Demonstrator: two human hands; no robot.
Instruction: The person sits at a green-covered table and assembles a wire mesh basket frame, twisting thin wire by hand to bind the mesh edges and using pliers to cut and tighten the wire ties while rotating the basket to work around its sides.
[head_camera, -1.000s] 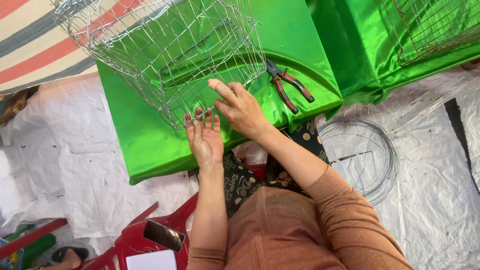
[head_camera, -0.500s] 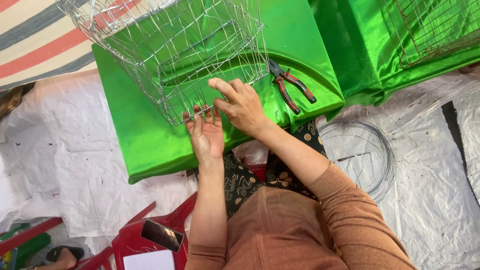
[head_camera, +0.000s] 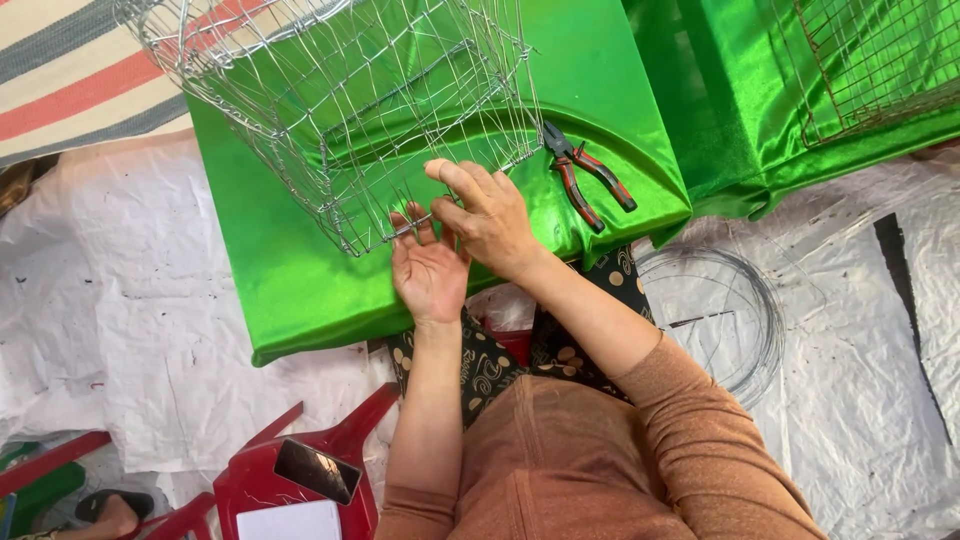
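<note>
Both hands at wire basket edge; pliers beside right hand.

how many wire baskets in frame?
2. A silvery wire mesh basket on the green satin-covered table, at both hands; a rusty-framed wire basket top right, cut off by the frame edge.

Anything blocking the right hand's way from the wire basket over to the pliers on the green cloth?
Nothing visible. The right hand is at the wire basket rim with the left hand; the pliers lie just beyond it on the green cloth, with only bare cloth between.
</note>
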